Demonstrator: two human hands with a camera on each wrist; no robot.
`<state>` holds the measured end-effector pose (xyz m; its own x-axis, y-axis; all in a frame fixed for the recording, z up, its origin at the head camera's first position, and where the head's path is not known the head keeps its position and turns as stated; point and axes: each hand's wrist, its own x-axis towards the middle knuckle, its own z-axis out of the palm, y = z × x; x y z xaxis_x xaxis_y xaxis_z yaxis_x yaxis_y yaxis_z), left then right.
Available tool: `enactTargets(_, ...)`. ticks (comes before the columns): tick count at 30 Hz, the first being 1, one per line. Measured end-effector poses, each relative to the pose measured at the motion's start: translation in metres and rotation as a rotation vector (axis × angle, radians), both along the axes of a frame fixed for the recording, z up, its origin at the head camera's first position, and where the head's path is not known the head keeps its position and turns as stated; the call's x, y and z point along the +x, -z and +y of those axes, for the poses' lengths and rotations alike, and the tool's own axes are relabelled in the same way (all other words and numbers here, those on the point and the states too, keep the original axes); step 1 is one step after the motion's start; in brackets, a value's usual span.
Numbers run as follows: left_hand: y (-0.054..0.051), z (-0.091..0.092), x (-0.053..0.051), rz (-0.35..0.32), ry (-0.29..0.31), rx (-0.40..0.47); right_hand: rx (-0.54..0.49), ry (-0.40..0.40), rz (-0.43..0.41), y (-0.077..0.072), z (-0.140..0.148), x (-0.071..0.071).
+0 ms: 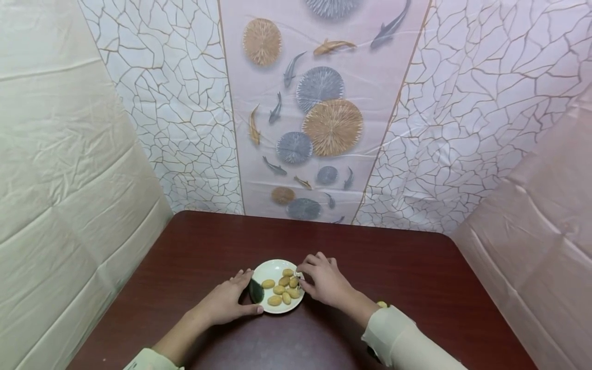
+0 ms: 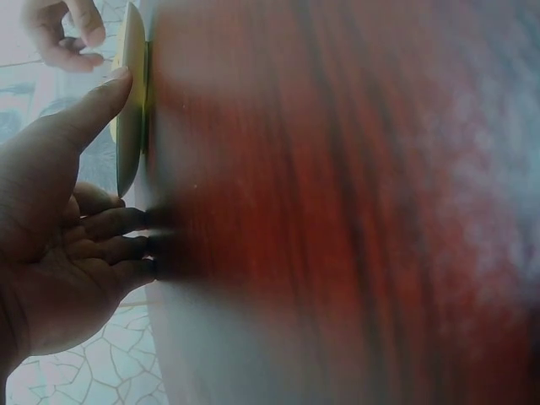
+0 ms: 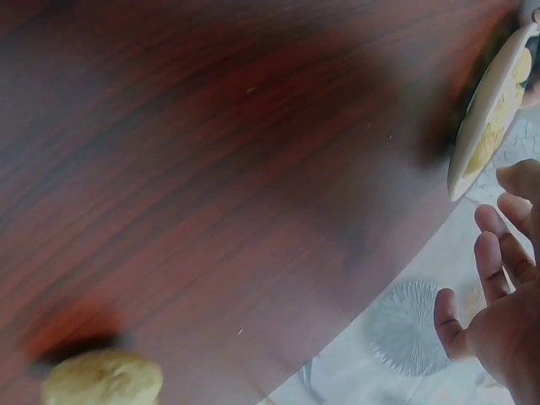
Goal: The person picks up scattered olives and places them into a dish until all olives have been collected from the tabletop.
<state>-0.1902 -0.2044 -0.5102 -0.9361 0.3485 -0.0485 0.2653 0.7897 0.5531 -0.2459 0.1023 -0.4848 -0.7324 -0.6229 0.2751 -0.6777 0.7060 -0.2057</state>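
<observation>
A white plate (image 1: 273, 267) sits on the table with several small yellow oval fruits (image 1: 274, 300) on it. At its left side is a dark green patch or piece (image 1: 256, 292) whose kind I cannot tell. My left hand (image 1: 226, 300) holds the plate's left edge, thumb at the near rim and index finger farther along; the left wrist view shows the thumb tip on the rim (image 2: 128, 126). My right hand (image 1: 326, 280) hovers by the right rim, fingers loosely bent. In the right wrist view this hand (image 3: 506, 295) shows nothing between its parted fingers and thumb.
A dark red-brown wooden table (image 1: 208, 246) carries everything. Another yellow roundish piece (image 3: 101, 378) lies on it, partly hidden behind my right forearm in the head view. Behind the table hangs a patterned cloth (image 1: 296, 103); plain pale cloths (image 1: 51, 180) flank it.
</observation>
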Motion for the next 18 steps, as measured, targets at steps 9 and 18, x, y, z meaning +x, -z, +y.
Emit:
enactTargets(9, 0.001, -0.002, -0.001, -0.002, -0.002, -0.003, 0.008, 0.043, 0.021, -0.004, 0.028, 0.009)
enactTargets(18, 0.004, -0.002, -0.004, 0.004, 0.004, -0.013, 0.017, 0.049, 0.059, -0.016, 0.063, 0.025)
